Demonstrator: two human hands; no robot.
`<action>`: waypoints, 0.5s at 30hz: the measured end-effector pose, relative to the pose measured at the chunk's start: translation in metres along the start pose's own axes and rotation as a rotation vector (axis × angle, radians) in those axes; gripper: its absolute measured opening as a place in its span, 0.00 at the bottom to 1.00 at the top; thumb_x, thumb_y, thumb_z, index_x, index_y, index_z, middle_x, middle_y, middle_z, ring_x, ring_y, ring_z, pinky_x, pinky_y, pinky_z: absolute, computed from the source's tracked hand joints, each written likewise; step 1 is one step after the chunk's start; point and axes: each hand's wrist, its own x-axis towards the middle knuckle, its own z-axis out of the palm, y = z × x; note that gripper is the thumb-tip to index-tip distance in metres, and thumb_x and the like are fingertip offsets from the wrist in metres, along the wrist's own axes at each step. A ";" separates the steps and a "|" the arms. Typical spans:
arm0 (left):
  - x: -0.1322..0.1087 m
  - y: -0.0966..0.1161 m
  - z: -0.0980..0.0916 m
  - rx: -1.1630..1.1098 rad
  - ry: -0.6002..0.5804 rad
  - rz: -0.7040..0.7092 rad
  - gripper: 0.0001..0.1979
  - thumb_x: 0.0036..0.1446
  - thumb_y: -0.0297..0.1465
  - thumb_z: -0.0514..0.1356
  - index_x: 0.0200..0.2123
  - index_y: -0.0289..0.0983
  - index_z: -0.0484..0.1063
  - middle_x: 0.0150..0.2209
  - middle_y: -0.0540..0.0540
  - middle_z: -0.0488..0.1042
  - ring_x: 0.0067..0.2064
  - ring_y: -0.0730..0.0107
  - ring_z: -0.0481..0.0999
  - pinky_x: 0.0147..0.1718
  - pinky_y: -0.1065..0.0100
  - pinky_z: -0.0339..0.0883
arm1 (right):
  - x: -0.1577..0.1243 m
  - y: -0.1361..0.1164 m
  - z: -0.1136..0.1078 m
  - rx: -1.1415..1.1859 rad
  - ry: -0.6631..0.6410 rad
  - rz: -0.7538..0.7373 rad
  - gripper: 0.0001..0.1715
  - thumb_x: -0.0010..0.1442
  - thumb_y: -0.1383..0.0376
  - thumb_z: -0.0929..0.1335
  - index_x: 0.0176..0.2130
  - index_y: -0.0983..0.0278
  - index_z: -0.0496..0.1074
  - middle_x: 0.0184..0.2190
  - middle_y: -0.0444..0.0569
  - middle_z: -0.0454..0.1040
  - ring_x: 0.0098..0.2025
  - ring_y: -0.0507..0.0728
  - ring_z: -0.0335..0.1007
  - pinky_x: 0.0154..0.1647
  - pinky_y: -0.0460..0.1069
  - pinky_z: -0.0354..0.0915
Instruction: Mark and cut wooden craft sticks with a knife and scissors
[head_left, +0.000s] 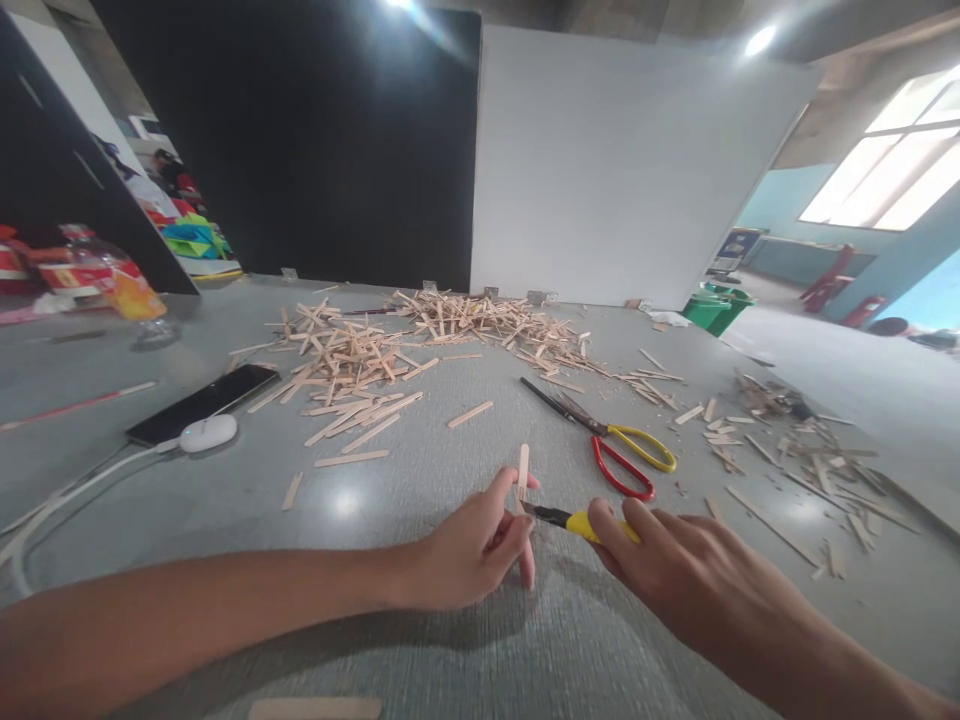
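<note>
My left hand [476, 545] pinches a wooden craft stick [523, 468], which stands upright between the fingers. My right hand [679, 560] is wrapped round a yellow utility knife [581, 522]. The knife's blade meets the lower part of the stick, close to my left fingertips. Just beyond the hands lie scissors [626, 445] with one red and one yellow handle, and a black pen-like rod [545, 397] rests against their blades. A single stick [470, 414] lies a little ahead of my left hand. Another stick [315, 709] lies at the near edge of the view.
Loose piles of craft sticks [352, 350] spread along the back of the grey table [420, 500]. Cut scraps [832, 470] are scattered at the right. On the left are a black phone [202, 405], a white corded device [208, 433] and a bottle [127, 285]. Panels [600, 160] rise behind.
</note>
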 end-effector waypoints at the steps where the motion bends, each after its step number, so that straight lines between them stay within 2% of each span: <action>1: 0.000 -0.001 0.000 -0.010 -0.002 -0.004 0.21 0.76 0.47 0.45 0.59 0.38 0.51 0.30 0.50 0.77 0.15 0.80 0.59 0.15 0.77 0.55 | -0.001 -0.001 0.001 0.010 0.000 0.008 0.16 0.67 0.78 0.57 0.47 0.62 0.66 0.26 0.40 0.67 0.19 0.54 0.71 0.21 0.54 0.54; 5: 0.001 -0.002 0.000 -0.023 0.005 -0.016 0.18 0.76 0.47 0.45 0.55 0.40 0.52 0.28 0.53 0.75 0.14 0.80 0.60 0.14 0.77 0.56 | -0.003 -0.003 0.006 0.033 0.007 0.018 0.14 0.73 0.73 0.56 0.48 0.63 0.66 0.27 0.40 0.67 0.21 0.53 0.72 0.21 0.54 0.55; 8: 0.000 0.000 0.000 0.001 0.009 -0.022 0.14 0.76 0.45 0.45 0.52 0.41 0.52 0.26 0.56 0.73 0.14 0.80 0.59 0.14 0.78 0.56 | -0.004 -0.004 0.006 0.033 -0.001 0.023 0.15 0.72 0.74 0.55 0.49 0.63 0.66 0.27 0.40 0.68 0.20 0.53 0.71 0.21 0.54 0.55; 15: 0.000 0.001 0.000 0.012 0.000 0.000 0.13 0.77 0.44 0.43 0.51 0.41 0.50 0.26 0.56 0.72 0.14 0.80 0.58 0.14 0.78 0.56 | -0.004 -0.004 0.006 0.058 -0.034 0.026 0.15 0.70 0.76 0.57 0.49 0.64 0.66 0.28 0.40 0.68 0.21 0.53 0.72 0.21 0.54 0.57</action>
